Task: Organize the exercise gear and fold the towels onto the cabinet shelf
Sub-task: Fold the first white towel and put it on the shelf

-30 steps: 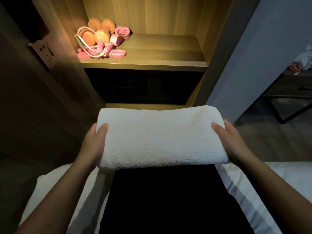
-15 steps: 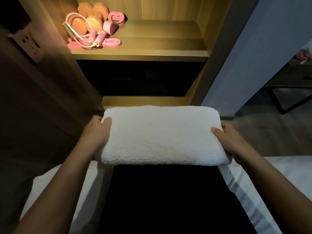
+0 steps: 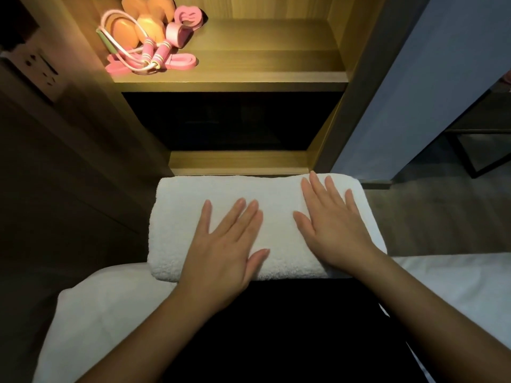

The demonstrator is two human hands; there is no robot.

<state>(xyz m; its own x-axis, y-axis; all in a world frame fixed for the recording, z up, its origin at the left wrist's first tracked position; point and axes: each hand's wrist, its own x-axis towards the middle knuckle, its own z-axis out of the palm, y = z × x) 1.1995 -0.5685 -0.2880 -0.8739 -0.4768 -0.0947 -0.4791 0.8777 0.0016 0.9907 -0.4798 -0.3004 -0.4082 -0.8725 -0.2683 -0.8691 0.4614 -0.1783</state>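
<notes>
Head view: the folded white towel (image 3: pixel 276 200) lies flat across the centre, just at 6 o'clock of the cabinet's low ledge. Left hand (image 3: pixel 224 252) and right hand (image 3: pixel 331 228) both rest palm-down on it, fingers (image 3: pixel 318 194) straight and spread, grasping nothing. On the lit shelf (image 3: pixel 262 81) at 12 o'clock, orange dumbbells (image 3: pixel 124 31) and a pink jump rope (image 3: pixel 150 55) sit bunched at 11 o'clock. White bed (image 3: pixel 110 299) fills 7 o'clock.

Dim room; warm yellow light pools on the cabinet shelf (image 3: pixel 262 51) at upper centre, the compartment (image 3: pixel 235 120) below it black. The frame's left side sinks into shadow. The white towel (image 3: pixel 179 217) reads brightest; straight edges bow toward the corners
</notes>
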